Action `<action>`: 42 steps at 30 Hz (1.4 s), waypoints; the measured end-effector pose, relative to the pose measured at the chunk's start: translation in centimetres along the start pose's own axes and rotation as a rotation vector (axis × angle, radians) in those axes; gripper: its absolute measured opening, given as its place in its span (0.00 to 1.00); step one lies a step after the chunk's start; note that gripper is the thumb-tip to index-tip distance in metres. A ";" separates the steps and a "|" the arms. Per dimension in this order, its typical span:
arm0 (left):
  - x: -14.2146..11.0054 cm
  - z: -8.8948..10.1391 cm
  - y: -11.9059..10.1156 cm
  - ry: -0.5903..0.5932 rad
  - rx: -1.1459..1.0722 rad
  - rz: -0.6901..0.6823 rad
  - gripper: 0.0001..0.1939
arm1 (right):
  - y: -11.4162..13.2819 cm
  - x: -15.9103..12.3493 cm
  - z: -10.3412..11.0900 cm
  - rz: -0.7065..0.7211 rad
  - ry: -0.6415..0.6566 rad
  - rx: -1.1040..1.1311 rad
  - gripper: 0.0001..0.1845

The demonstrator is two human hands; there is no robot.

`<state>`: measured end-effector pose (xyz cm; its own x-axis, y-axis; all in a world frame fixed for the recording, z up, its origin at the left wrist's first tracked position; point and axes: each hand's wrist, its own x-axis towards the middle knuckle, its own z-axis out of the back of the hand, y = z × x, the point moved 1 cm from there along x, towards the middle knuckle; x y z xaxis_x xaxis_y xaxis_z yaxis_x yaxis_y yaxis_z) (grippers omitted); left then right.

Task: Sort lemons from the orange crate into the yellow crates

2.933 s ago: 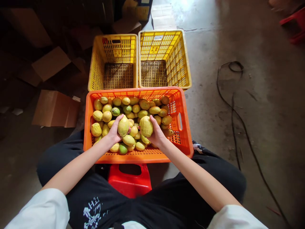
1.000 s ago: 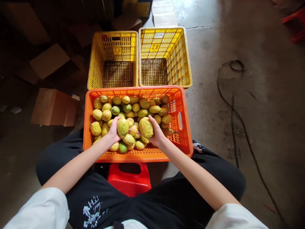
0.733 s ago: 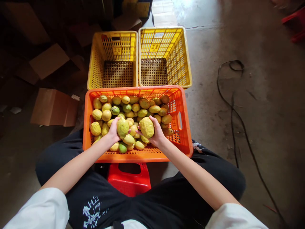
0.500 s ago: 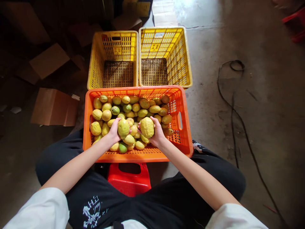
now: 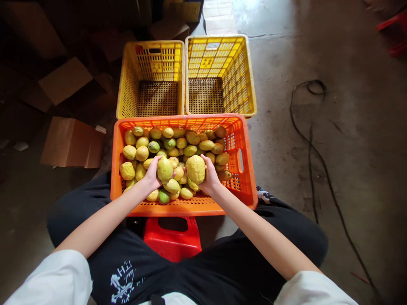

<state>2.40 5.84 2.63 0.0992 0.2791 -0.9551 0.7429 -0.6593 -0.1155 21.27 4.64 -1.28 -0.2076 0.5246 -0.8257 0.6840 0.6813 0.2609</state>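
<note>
Between my knees an orange plastic crate [image 5: 190,208] holds many yellow and green lemons [image 5: 142,153]. Above the pile, my left hand [image 5: 154,174] is closed round a large yellow-green lemon [image 5: 165,170]. My right hand [image 5: 210,178] grips another big lemon, yellow and bumpy [image 5: 195,169], a little to the right of the first. The two held fruits are apart. Thumbs lie along their outer sides, while most of the other fingers are hidden beneath the fruit.
Two yellow crates [image 5: 151,76] stand side by side beyond the orange one, with bare slatted bottoms. A red plastic stool [image 5: 173,243] is under the orange crate's near edge. Cardboard boxes [image 5: 73,144] lie at left. A black cable [image 5: 324,163] runs over the floor at right.
The lemon in my right hand has turned slightly. Both hands otherwise stay in nearly the same place over the crate.
</note>
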 end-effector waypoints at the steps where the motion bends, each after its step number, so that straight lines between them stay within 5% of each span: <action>1: 0.0 0.0 0.0 0.009 -0.001 -0.007 0.11 | 0.1 0.0 0.0 0.001 0.003 0.006 0.19; 15: -1.6 -1.2 -0.4 -0.005 0.051 -0.037 0.22 | -0.1 -0.7 -0.4 0.040 0.062 -0.065 0.21; 23: -1.9 -1.0 -0.1 0.082 0.120 -0.092 0.05 | 0.1 -0.7 -0.5 0.059 0.104 -0.098 0.19; 31: -0.6 -0.1 0.0 0.196 0.102 -0.164 0.02 | -0.1 0.3 0.6 0.092 0.215 -0.116 0.28; 42: 0.1 0.2 0.5 0.264 0.245 -0.182 0.23 | 0.3 0.4 0.4 0.064 0.099 -0.063 0.25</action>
<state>2.62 5.41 2.43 0.1710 0.5549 -0.8141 0.5871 -0.7210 -0.3681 21.66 4.82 -1.73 -0.2352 0.6140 -0.7535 0.6535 0.6737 0.3450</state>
